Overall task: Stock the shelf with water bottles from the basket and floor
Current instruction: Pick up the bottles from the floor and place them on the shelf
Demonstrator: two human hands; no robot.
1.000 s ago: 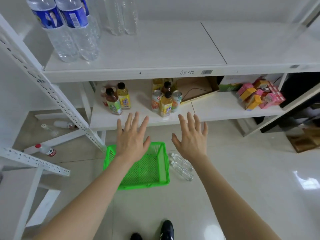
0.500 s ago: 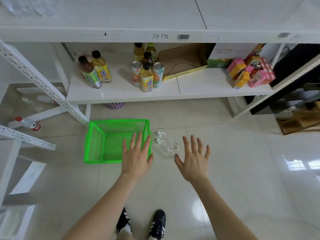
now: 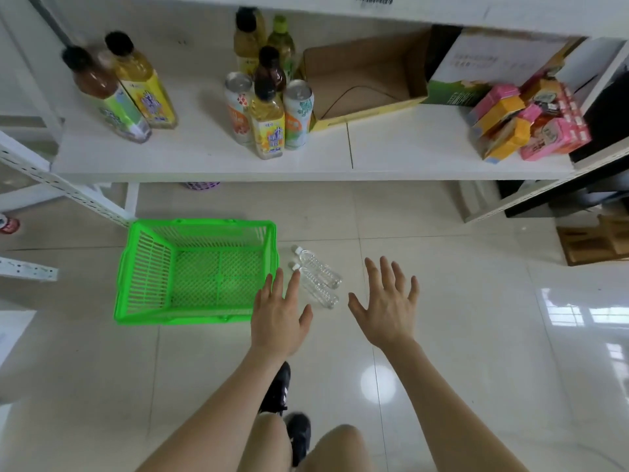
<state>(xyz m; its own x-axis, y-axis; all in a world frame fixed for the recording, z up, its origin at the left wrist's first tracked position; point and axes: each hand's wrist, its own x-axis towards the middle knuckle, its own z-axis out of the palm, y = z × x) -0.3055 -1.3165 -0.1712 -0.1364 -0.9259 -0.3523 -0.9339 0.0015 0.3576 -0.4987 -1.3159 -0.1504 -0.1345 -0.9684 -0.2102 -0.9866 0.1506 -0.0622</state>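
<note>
Hands both wide open, holding nothing. Left hand (image 3: 277,318) palm down with fingers straight and spread, over the near right corner of the green basket (image 3: 146,277), its fingertips overlapping the basket's right wall. Right hand (image 3: 388,315) splayed the same way, well to the right of the basket, above the pale tiled floor (image 3: 459,301).

Just right of the basket, between the 2 hands: 2 clear water bottles (image 3: 318,269) lying on their sides on the floor, side by side, white caps pointing toward the basket's far right corner. Left index fingertip close to the nearer bottle's cap; contact impossible to tell.

Beyond the basket, the white shelf (image 3: 204,165) carrying:
- 2 tea bottles (image 3: 129,86) with dark caps, behind the basket's far left corner
- 2 cans (image 3: 297,114) among more drink bottles, behind its far right corner
- an open cardboard box (image 3: 364,80) farther right
- pink and orange cartons (image 3: 520,124) farthest right

Under the shelf edge, just past the basket's far wall, the rim of a purple basket (image 3: 203,185). Far left of the green basket, at the frame edge, a red-capped bottle (image 3: 8,224) on the floor. On the near side of the basket, under the left forearm, black shoes (image 3: 280,386).
</note>
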